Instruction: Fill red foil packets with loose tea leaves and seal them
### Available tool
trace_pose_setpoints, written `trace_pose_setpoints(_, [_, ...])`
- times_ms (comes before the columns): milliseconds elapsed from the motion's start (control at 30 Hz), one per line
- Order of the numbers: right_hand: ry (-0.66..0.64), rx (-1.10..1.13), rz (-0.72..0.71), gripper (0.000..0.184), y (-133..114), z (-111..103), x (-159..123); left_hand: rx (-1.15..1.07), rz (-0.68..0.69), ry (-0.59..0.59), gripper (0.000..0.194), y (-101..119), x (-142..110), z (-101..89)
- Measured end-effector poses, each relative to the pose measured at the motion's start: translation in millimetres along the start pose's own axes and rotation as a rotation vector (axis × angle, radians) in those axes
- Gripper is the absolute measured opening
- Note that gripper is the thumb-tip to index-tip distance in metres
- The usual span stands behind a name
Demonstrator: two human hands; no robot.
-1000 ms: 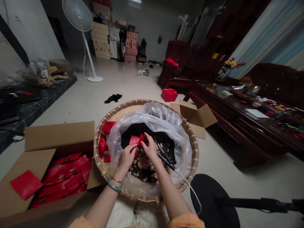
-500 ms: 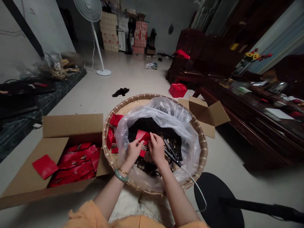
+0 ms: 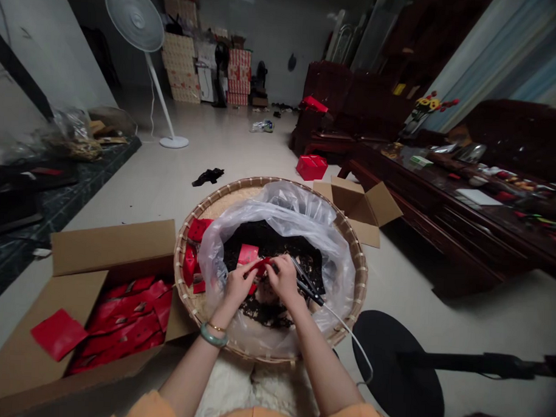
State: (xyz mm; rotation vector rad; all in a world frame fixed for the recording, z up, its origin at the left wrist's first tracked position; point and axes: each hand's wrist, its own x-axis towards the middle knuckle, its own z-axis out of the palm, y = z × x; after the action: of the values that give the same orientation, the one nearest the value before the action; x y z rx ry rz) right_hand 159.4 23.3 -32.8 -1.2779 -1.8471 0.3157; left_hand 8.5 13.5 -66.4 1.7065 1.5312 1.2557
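Note:
My left hand (image 3: pixel 237 284) and my right hand (image 3: pixel 283 278) meet over a clear plastic bag (image 3: pixel 277 233) of dark loose tea leaves (image 3: pixel 268 241). Both pinch a small red packet (image 3: pixel 249 260) held between them. The bag sits in a round woven bamboo tray (image 3: pixel 223 197) on the floor. A dark tool with a white cord (image 3: pixel 309 285) lies in the bag beside my right hand. More red packets (image 3: pixel 192 254) lie at the tray's left edge. A green bangle is on my left wrist.
A cardboard box (image 3: pixel 101 251) full of red packets stands at the left. A small open carton (image 3: pixel 360 205) and a red box (image 3: pixel 310 167) lie behind the tray. A black round stand base (image 3: pixel 391 364) is at right. A fan (image 3: pixel 138 21) and dark wooden furniture (image 3: pixel 442 202) stand beyond.
My hands stay on the red packet over the tea, shifting slightly nearer to me. The view swung right and then back left.

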Motion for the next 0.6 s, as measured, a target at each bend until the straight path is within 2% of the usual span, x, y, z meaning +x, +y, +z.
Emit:
trace_pose_setpoints(133, [0.09,0.051,0.115,0.011,7.1,-14.0,3.4,0.075,-0.053,0.017,0.014,0.7,1.9,0.6])
trace_pose_setpoints(300, [0.193,0.039,0.243,0.016,10.1,-26.1,4.6,0.062,-0.103,0.105,0.014,2.3,2.2,-1.5])
trace_pose_setpoints(433, [0.14,0.129,0.298,0.017,8.0,-27.6,0.6,0.027,-0.045,0.098,0.025,4.8,2.4,-3.9])
trace_pose_setpoints(600, [0.017,0.281,0.413,0.022,15.5,-31.2,-3.8,-0.034,0.026,0.013,0.029,5.7,2.6,-2.9])
